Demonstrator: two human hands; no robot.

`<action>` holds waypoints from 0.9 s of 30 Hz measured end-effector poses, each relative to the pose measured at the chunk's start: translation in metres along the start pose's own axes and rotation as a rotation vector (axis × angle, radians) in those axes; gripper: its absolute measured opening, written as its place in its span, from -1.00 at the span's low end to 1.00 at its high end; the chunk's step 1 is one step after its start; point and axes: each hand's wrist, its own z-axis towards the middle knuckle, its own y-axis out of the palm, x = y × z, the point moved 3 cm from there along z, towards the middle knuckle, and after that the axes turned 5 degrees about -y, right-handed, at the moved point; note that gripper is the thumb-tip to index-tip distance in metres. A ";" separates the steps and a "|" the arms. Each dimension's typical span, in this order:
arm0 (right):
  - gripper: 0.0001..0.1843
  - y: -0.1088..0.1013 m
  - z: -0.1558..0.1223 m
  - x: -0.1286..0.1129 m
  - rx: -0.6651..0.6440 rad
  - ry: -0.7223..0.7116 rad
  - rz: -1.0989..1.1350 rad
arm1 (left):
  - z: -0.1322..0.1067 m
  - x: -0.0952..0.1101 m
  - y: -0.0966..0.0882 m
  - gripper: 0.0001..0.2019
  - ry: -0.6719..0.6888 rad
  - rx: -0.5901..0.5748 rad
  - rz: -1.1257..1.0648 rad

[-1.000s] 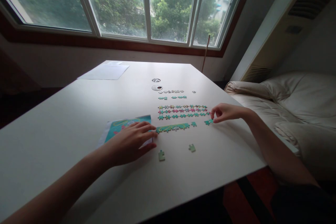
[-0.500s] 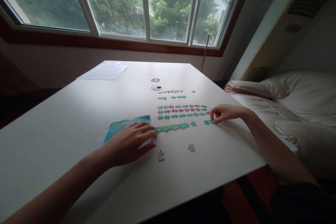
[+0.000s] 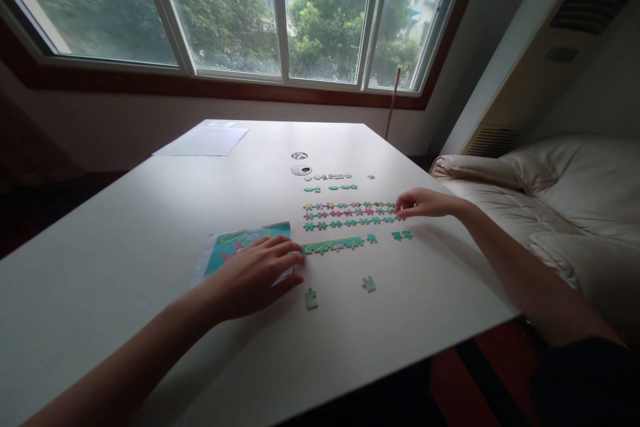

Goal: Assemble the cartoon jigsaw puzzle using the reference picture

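Note:
My left hand [image 3: 267, 267] lies spread over a picture sheet [image 3: 225, 250] with a teal and pink print. Its fingertips reach the left end of a joined strip of jigsaw pieces [image 3: 335, 245]. My right hand [image 3: 423, 203] has its fingers bent together at the right end of the rows of loose puzzle pieces [image 3: 349, 213]; whether a piece is between the fingertips is hidden. A single teal piece [image 3: 371, 239] sits just right of the strip, and a pair of teal pieces [image 3: 402, 235] lies farther right. Nearer me are two greenish pieces, one left [image 3: 311, 299] and one right [image 3: 369, 283].
Farther back on the white table [image 3: 125, 233] are more small pieces [image 3: 330, 177] and two round flat items, one of them a disc [image 3: 301, 170]. White paper [image 3: 203, 141] lies at the far left. A pale sofa [image 3: 585, 187] stands along the right side.
My right hand has moved away from the teal pair, up to the end of the loose rows. The pair stays on the table. My left hand keeps its place on the sheet.

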 end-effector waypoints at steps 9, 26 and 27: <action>-0.65 -0.008 0.092 0.005 0.284 -0.114 -0.172 | 0.000 0.003 0.000 -0.77 0.007 0.010 -0.024; -0.80 -0.006 0.119 0.013 0.301 0.087 -0.282 | -0.001 0.004 0.001 -0.77 -0.002 -0.011 -0.032; -0.75 -0.006 0.118 0.014 0.303 0.101 -0.281 | -0.001 0.004 0.001 -0.77 0.000 -0.009 -0.032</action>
